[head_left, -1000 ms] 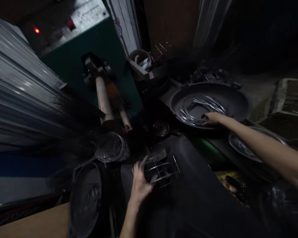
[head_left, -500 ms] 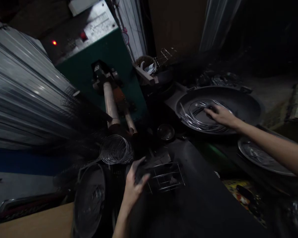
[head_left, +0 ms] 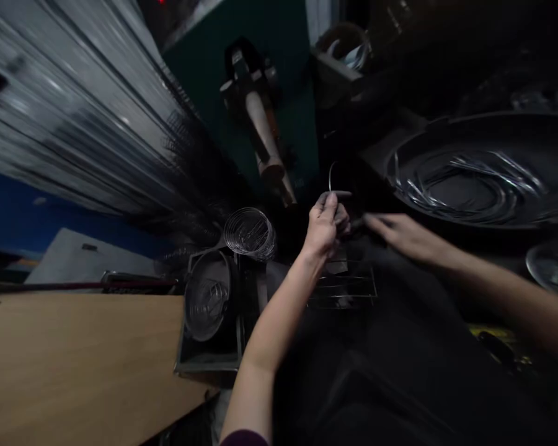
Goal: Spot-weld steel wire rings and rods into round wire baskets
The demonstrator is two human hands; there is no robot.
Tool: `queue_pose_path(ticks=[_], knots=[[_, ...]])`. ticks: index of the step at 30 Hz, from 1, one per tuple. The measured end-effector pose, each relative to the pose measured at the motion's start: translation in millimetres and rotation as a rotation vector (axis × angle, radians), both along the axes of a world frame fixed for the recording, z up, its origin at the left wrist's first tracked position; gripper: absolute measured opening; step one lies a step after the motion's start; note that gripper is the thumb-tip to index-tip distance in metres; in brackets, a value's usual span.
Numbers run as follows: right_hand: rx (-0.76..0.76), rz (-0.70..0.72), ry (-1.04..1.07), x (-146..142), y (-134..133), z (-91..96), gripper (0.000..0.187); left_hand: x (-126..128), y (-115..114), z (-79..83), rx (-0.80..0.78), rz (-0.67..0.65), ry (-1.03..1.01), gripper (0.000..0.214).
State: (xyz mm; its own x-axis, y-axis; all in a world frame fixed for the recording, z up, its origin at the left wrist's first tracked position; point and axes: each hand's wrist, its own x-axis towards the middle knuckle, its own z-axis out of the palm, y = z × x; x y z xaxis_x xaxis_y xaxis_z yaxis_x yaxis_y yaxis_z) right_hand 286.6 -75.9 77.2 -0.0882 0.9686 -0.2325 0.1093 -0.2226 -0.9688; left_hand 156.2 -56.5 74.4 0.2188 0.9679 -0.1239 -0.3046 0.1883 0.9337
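My left hand is closed in a pinch, and a thin curved wire sticks up from between thumb and fingers. Close by on the right is my right hand, its fingers pointing at the left one. Blur and darkness hide whether it holds anything. Below both hands a small rectangular wire rack lies over the dark cloth at my lap. Bent wires lie in a loose ring inside a wide dark pan to the right.
A green machine with two projecting arms stands ahead. Stacked wire rings sit left of my hands, near a dark round basin. A wooden board lies at lower left. Another shallow dish is at right.
My right hand has come left from the wire pan to beside my left hand. My left hand has risen from the rack and closed on a wire. The view has swung rightward and downward.
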Motion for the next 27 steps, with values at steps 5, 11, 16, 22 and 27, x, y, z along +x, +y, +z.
queue_pose_path(ticks=[5,11,16,22,27], knots=[[0.036,0.211,-0.01,-26,-26,-40.7,0.049,-20,17,-24.6,-0.149,-0.046,0.018,0.029],[-0.052,0.211,-0.021,-60,-6,-34.7,0.023,-105,-40,-49.9,0.226,-0.093,0.529,0.065],[-0.103,0.141,0.063,-71,-1,-34.6,0.02,-124,-102,-104.9,0.412,-0.015,0.855,0.092],[-0.036,0.012,0.063,-70,5,-13.2,0.008,-111,-83,-127.0,0.518,0.168,0.794,0.079],[-0.01,0.005,0.063,-79,33,-13.5,0.007,-119,-63,-102.3,0.534,0.104,0.844,0.085]])
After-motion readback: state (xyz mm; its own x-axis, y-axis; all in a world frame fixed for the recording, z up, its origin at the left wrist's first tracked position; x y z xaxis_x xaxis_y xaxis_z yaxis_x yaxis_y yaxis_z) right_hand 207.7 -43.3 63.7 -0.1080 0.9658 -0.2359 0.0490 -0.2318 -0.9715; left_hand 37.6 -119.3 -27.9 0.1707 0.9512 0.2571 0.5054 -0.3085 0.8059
